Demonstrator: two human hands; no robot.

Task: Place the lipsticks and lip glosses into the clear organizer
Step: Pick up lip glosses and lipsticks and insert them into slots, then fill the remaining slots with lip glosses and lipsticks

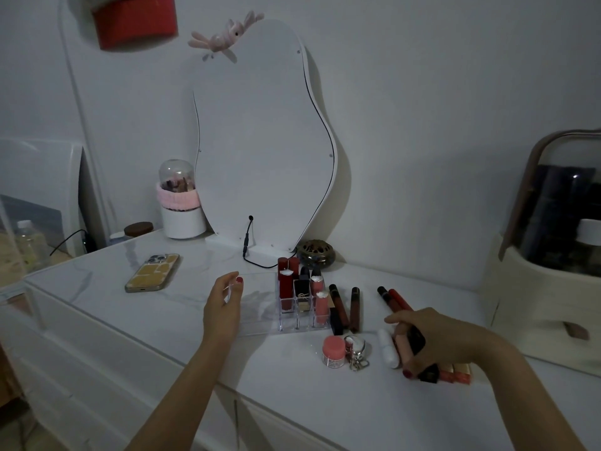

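Observation:
The clear organizer (257,307) stands at the middle of the white dresser top, with several red, black and pink lipsticks (287,291) upright in its right-hand slots. My left hand (222,309) rests against its left side, fingers apart. Two dark lip glosses (355,309) lie just right of the organizer, and two more tubes (392,297) lie further right. My right hand (432,341) is closed around a pink lip gloss tube (405,348) among several tubes lying at the front right. A white tube (388,348) lies beside them.
A pink jar (333,350) and a keyring (357,351) sit in front of the organizer. A phone (153,272) lies at the left. Behind stand a wavy mirror (263,141), a brass pot (315,252), a brush holder (182,203); a cosmetics case (553,255) at right.

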